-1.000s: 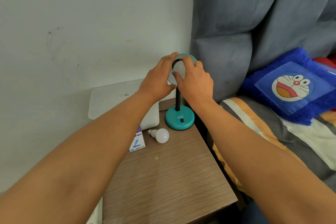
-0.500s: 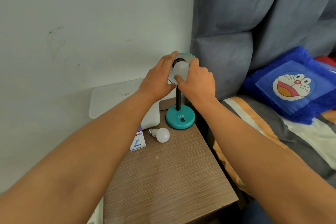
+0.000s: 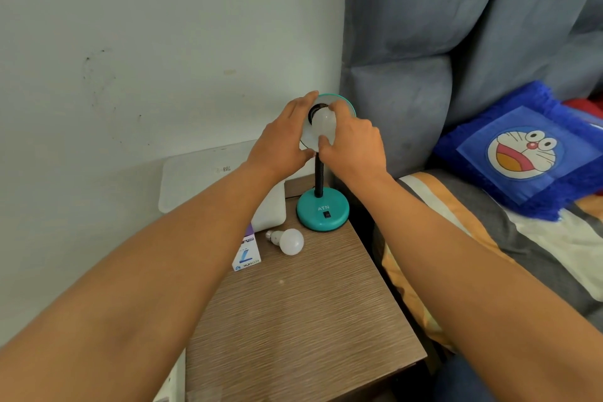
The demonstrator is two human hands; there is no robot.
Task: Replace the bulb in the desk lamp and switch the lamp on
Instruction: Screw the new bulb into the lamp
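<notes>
A teal desk lamp stands at the back of the wooden bedside table (image 3: pixel 303 320), with a round base (image 3: pixel 321 214) bearing a black switch (image 3: pixel 327 214) and a black flexible neck. My left hand (image 3: pixel 282 140) holds the rim of the lamp shade (image 3: pixel 346 103) from the left. My right hand (image 3: pixel 354 147) grips a white bulb (image 3: pixel 323 124) sitting at the dark socket inside the shade. A second white bulb (image 3: pixel 288 241) lies on its side on the table, next to a small bulb box (image 3: pixel 247 258).
A white flat device (image 3: pixel 208 179) leans against the wall behind the table. A bed with a striped cover (image 3: pixel 489 238) and a blue cartoon cushion (image 3: pixel 522 153) lies right of the table. A grey padded headboard (image 3: pixel 408 108) rises behind the lamp.
My right hand has turned around the bulb at the socket, fingers shifting position. The left hand stays on the shade. The loose bulb and box have not moved.
</notes>
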